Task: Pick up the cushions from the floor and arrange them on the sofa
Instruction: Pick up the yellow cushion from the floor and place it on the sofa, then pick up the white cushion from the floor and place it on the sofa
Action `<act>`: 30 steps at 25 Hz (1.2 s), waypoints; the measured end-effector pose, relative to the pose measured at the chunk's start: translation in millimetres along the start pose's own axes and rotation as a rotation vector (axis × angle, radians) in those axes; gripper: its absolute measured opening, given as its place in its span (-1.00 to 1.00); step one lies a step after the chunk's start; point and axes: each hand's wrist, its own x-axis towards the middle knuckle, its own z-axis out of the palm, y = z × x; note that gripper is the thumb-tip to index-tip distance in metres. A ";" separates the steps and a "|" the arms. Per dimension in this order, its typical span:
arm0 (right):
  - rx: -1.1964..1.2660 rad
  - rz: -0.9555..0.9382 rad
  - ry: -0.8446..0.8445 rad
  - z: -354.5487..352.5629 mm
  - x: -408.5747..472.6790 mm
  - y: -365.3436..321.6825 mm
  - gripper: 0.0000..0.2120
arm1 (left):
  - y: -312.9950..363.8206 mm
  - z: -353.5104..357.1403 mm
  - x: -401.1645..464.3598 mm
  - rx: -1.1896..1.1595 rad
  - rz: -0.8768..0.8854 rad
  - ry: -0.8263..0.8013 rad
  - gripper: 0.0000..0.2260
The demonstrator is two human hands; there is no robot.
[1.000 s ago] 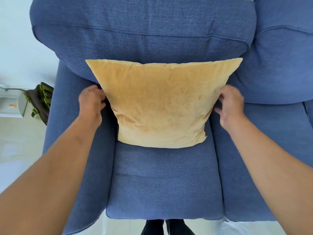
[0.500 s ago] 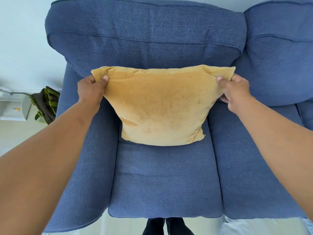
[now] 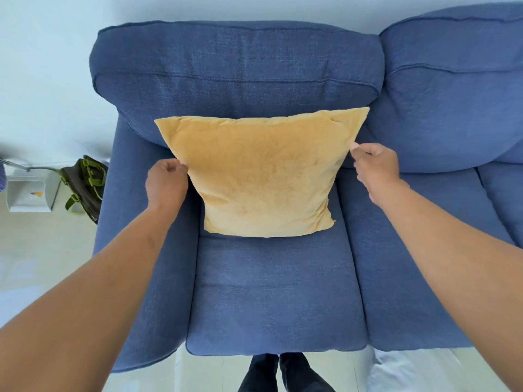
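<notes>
A yellow square cushion [image 3: 263,176] stands on the seat of the blue sofa [image 3: 271,292], leaning back against the backrest cushion [image 3: 235,72]. My left hand [image 3: 165,183] sits at the cushion's left edge with its fingers curled in, the fingertips touching the fabric. At the right edge my right hand [image 3: 375,166] is curled too, and its thumb tip meets the cushion. No fabric shows inside either hand. No other cushion is in view.
A second blue backrest cushion [image 3: 458,89] lies to the right. A dark bag with green straps [image 3: 85,185] and a white box [image 3: 28,190] stand on the pale floor left of the sofa arm [image 3: 124,250]. My feet [image 3: 283,374] are at the sofa's front edge.
Half a second ago both hands gripped the cushion's top corners. They have let go and dropped to its side edges, and the cushion now rests against the backrest.
</notes>
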 end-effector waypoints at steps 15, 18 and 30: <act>-0.355 0.098 0.062 -156.2 -203.9 135.9 -0.38 | 45.4 125.9 -245.5 0.464 0.619 -0.725 -0.53; -0.343 0.205 0.147 -193.2 -257.4 189.1 -0.35 | 39.1 152.8 -302.1 0.557 0.639 -0.872 -0.43; -0.137 0.560 0.419 -353.7 -411.5 410.1 -0.35 | 8.1 303.3 -576.2 0.907 0.906 -1.255 -0.40</act>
